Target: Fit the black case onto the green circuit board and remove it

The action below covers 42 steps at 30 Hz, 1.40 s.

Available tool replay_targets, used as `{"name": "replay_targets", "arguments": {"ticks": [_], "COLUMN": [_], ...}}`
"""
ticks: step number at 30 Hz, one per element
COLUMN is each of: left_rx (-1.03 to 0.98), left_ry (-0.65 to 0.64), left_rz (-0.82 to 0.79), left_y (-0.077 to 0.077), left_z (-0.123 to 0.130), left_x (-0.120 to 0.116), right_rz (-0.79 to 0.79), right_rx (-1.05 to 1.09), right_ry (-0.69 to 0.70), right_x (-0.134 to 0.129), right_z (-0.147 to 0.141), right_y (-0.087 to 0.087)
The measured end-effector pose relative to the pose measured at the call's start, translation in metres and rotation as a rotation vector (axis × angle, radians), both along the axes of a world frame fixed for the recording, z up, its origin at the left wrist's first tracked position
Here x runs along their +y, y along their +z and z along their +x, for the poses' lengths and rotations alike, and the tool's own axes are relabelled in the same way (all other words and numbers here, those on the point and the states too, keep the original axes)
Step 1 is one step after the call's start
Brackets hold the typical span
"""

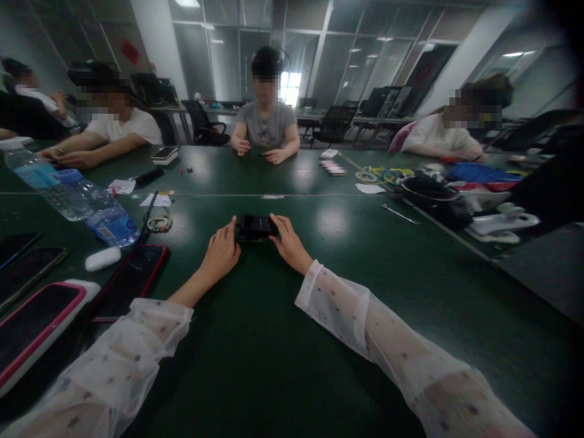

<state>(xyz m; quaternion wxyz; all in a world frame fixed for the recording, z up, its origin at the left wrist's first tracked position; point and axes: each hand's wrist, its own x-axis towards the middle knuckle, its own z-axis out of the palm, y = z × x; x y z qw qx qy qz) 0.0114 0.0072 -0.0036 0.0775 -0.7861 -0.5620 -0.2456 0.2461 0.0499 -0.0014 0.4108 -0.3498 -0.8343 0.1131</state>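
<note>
A small black box-like device (256,225) is between my two hands, over the dark green table (274,340). My left hand (222,250) grips its left end, with the thumb side against the edge. At its right end, my right hand (288,241) has fingers on the top corner and the thumb lower down. Both hands are closed on the device. The details on its dark top are too small to read. Sheer white sleeves with dark spots cover my forearms.
Left: water bottles (103,210), a red-edged phone (134,283), a white case (103,258), more phones (39,322) and a coiled cable (159,223). Right: a wrench (399,214), cables (378,176) and a white metal part (504,224). Several people sit around the table.
</note>
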Motion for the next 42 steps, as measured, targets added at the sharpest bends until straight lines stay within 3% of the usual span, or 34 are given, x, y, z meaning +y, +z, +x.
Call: {"name": "replay_targets", "arguments": {"ticks": [14,24,30,34,38,42], "left_rx": [0.014,0.026,0.021,0.03,0.053,0.09], "left_ry": [0.005,0.01,0.038,0.048,0.082,0.168], "left_rz": [0.01,-0.025,-0.07,-0.072,-0.077,-0.087], "left_y": [0.0,0.001,0.001,0.002,0.006,0.006], "left_z": [0.0,0.0,0.001,0.002,0.003,0.004], "left_x": [0.001,0.001,0.001,0.0,-0.003,-0.005], "right_rz": [-0.165,-0.196,-0.266,-0.214,-0.114,-0.129], "right_rx": [-0.033,0.172,0.056,0.016,0.02,-0.037], "right_ry": [0.034,-0.006,-0.059,-0.096,-0.055,-0.006], "right_x": [0.002,0.01,0.009,0.007,0.003,0.002], "right_z": [0.004,0.005,0.004,0.004,0.005,0.005], "right_y": [0.0,-0.005,-0.007,-0.008,-0.004,0.0]}}
